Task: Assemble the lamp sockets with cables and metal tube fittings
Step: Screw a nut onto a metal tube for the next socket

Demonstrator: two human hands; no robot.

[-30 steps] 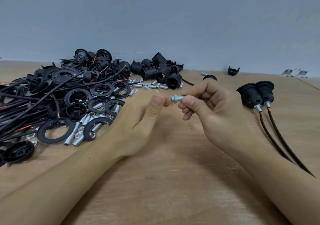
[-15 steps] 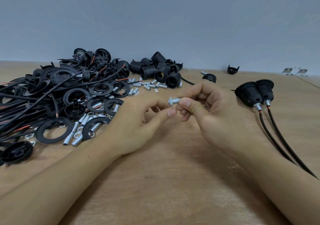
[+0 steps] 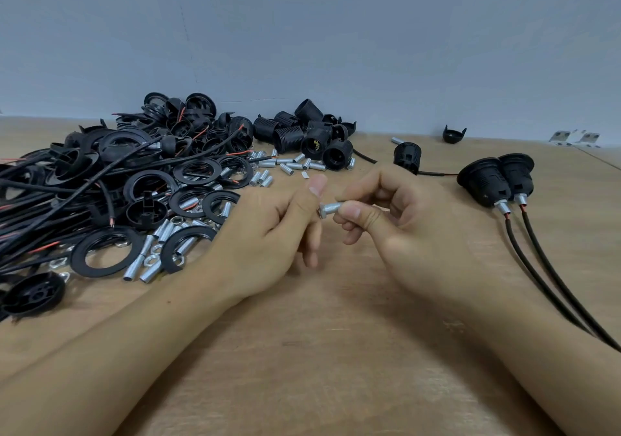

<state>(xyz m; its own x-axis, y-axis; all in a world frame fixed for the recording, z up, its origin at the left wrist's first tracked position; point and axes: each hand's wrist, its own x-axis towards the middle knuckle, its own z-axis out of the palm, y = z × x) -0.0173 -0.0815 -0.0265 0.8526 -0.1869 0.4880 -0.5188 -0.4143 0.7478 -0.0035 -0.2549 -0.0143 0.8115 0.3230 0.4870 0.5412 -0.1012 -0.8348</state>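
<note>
Closest to the person, two forearms reach over the wooden table and the hands meet above its middle. The right hand pinches a short threaded metal tube between thumb and forefinger, holding it level and pointing left. The left hand touches the tube's left end, where a small nut seems to sit; its thumb sticks up, and the fingers curl at the nut, though I cannot tell how firmly they hold it. I judge the step to be threading the nut onto the tube, with a socket and cable yet to be joined to it. The next move calls for keeping the tube steady and the nut square so the threads catch. The tube is bright silver, ribbed with thread along its length.

To the right lie two finished sockets, side by side, their black cables trailing toward the person. Farther left sprawls a heap of black rings, cables and loose tubes, and beyond it a cluster of socket bodies near the wall.
</note>
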